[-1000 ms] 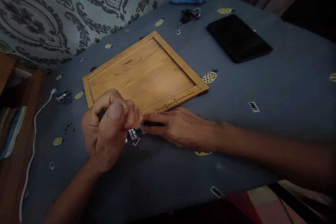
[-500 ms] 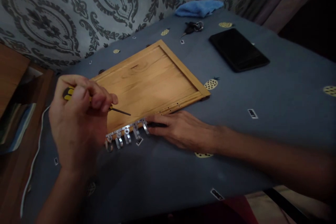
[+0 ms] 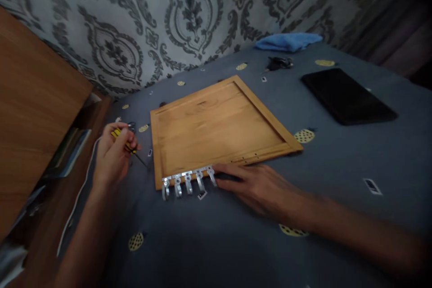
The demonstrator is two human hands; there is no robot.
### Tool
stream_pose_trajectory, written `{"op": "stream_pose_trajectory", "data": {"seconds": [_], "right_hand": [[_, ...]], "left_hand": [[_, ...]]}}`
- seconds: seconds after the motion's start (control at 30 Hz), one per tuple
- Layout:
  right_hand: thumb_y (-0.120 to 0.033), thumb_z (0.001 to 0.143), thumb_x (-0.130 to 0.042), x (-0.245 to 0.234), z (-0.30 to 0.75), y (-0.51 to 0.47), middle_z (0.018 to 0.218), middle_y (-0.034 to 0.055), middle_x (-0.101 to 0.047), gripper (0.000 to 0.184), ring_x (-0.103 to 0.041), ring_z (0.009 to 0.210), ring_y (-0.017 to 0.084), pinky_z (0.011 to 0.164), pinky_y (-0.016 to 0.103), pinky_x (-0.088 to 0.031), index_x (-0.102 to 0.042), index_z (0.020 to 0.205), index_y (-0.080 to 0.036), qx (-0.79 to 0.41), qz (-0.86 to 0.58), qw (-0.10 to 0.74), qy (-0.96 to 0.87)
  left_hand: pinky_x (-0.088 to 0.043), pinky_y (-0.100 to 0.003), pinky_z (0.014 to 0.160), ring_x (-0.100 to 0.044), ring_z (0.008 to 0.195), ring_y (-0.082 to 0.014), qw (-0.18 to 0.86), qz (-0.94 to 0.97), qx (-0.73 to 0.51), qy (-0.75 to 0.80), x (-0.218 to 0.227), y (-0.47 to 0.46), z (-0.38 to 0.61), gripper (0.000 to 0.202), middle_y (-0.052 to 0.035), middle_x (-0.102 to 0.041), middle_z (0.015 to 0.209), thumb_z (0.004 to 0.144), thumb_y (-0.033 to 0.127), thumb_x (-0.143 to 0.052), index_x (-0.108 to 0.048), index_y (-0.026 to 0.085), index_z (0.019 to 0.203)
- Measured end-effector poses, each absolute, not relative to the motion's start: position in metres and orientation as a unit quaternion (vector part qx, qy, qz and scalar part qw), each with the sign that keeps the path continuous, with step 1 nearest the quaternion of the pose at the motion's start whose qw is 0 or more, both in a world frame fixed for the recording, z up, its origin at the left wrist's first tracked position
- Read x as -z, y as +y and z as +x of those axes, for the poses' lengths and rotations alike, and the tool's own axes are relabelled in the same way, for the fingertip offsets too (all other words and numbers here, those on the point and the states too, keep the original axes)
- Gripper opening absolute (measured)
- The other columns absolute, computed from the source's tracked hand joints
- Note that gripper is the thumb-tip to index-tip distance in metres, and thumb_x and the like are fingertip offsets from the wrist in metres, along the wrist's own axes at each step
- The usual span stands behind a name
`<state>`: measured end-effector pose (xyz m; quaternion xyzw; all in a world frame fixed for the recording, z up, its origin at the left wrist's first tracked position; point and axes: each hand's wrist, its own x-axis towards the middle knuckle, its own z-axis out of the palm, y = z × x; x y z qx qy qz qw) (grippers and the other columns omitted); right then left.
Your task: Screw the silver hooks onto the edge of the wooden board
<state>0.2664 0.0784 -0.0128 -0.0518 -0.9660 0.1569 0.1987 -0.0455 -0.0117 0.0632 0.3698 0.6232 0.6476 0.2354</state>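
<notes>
In my left hand (image 3: 113, 155) is a screwdriver (image 3: 126, 140) with a yellow and black handle, its thin dark shaft pointing down and right, just left of the wooden framed board (image 3: 216, 117). My right hand (image 3: 263, 184) is at the board's near edge, its fingers closed on the right end of a silver metal hook rail (image 3: 187, 174). The rail lies along that edge, with several curved hooks hanging over it towards me. Small dark holes show in the board's frame beyond my right fingers. The fingertips partly cover the rail's end.
A black tablet (image 3: 347, 96) lies to the right on the blue patterned cloth (image 3: 209, 238). Keys (image 3: 278, 64) and a folded blue cloth (image 3: 288, 42) are at the back near the wallpapered wall. On the left stand a wooden cabinet (image 3: 37, 99) and books (image 3: 76, 150), beside a white cable (image 3: 78, 198).
My left hand has drawn back from above the board to its left side, carrying the screwdriver. My right hand stays at the rail's end. The view has shifted, showing more cabinet and wall.
</notes>
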Motion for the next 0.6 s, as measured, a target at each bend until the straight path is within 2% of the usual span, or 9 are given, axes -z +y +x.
{"op": "stream_pose_trajectory", "data": {"seconds": [0.1,0.2,0.37,0.43,0.6], "right_hand": [[0.0,0.085,-0.047,0.017,0.265,0.079,0.134,0.0111,-0.065,0.046,-0.074,0.094,0.023,0.07,0.034,-0.063,-0.068,0.119,-0.022,-0.162,-0.05,0.216,-0.962],[0.001,0.083,-0.044,0.018,0.264,0.08,0.133,0.0101,-0.067,0.049,-0.074,0.095,0.023,0.071,0.035,-0.064,-0.07,0.117,-0.023,-0.153,-0.046,0.225,-0.961],[0.0,0.083,-0.041,0.023,0.264,0.081,0.131,0.0092,-0.068,0.052,-0.076,0.091,0.022,0.068,0.034,-0.065,-0.072,0.117,-0.025,-0.132,-0.048,0.243,-0.96],[0.0,0.083,-0.04,0.031,0.264,0.081,0.13,0.0081,-0.069,0.053,-0.076,0.09,0.022,0.065,0.034,-0.065,-0.073,0.115,-0.026,-0.132,-0.054,0.264,-0.954],[-0.002,0.087,-0.039,0.048,0.267,0.084,0.137,0.0066,-0.065,0.058,-0.075,0.094,0.021,0.069,0.034,-0.066,-0.069,0.127,-0.03,-0.13,-0.05,0.262,-0.955]], "left_hand": [[-0.057,-0.028,0.065,-0.063,0.076,-0.0128,0.261,0.346,-0.601,0.671,-0.044,-0.018,-0.067,0.028,-0.0044,-0.065,0.099,0.096,0.034,-0.062,-0.06,0.014,0.115],[-0.06,-0.037,0.079,-0.066,0.094,-0.0189,0.279,0.335,-0.565,0.701,-0.026,-0.018,-0.08,0.034,-0.0086,-0.065,0.115,0.096,0.037,-0.062,-0.059,0.015,0.122],[-0.059,-0.042,0.087,-0.066,0.103,-0.0219,0.258,0.352,-0.526,0.73,-0.005,-0.003,-0.093,0.037,-0.0101,-0.063,0.122,0.096,0.038,-0.062,-0.059,0.016,0.125],[-0.059,-0.044,0.089,-0.065,0.105,-0.0226,0.224,0.365,-0.516,0.742,-0.003,0.0,-0.099,0.037,-0.0104,-0.063,0.124,0.095,0.038,-0.062,-0.059,0.016,0.126],[-0.057,-0.047,0.093,-0.063,0.111,-0.0244,0.121,0.387,-0.48,0.778,-0.014,-0.014,-0.128,0.038,-0.011,-0.061,0.128,0.095,0.038,-0.062,-0.058,0.016,0.127]]}}
